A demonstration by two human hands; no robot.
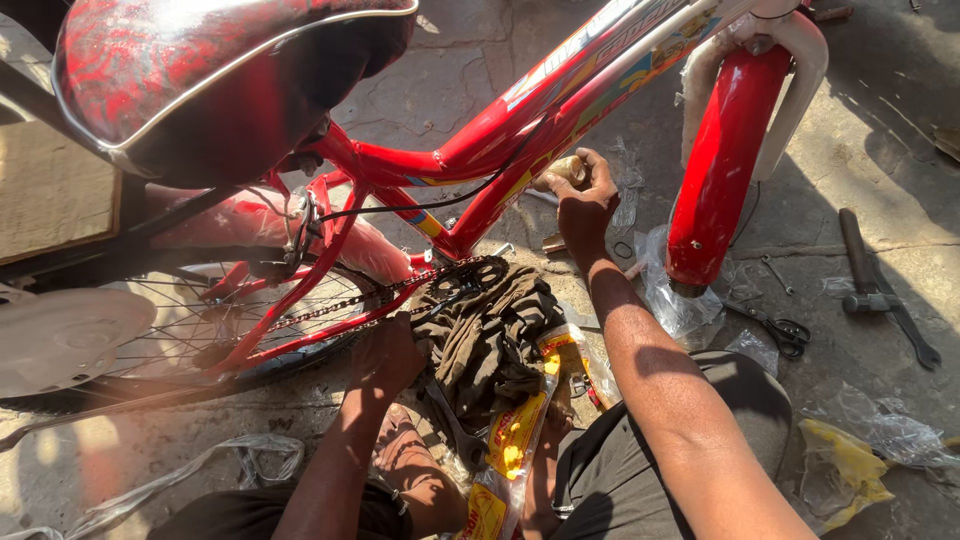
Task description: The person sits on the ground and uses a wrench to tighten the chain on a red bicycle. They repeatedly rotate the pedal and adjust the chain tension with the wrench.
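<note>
A red child's bicycle frame (pixel 470 150) with a red patterned saddle (pixel 200 70) stands in front of me. My right hand (pixel 582 200) is closed on a tan wooden tool handle (pixel 562 170) held against the down tube. My left hand (pixel 388 352) rests low by the chain (pixel 330 308) and black chainring (pixel 470 275), fingers curled, touching a dark greasy rag (pixel 490 335); what it grips is hidden. The rear wheel (pixel 150 330) with spokes sits at left, beside a white wheel disc (pixel 60 335).
A red front mudguard (pixel 722 140) hangs at right. On the concrete ground lie a hammer (pixel 858 262), a spanner (pixel 905 320), scissors (pixel 785 330), clear plastic wrap (pixel 670 300), and yellow packets (pixel 515 440). My knees and bare foot are below.
</note>
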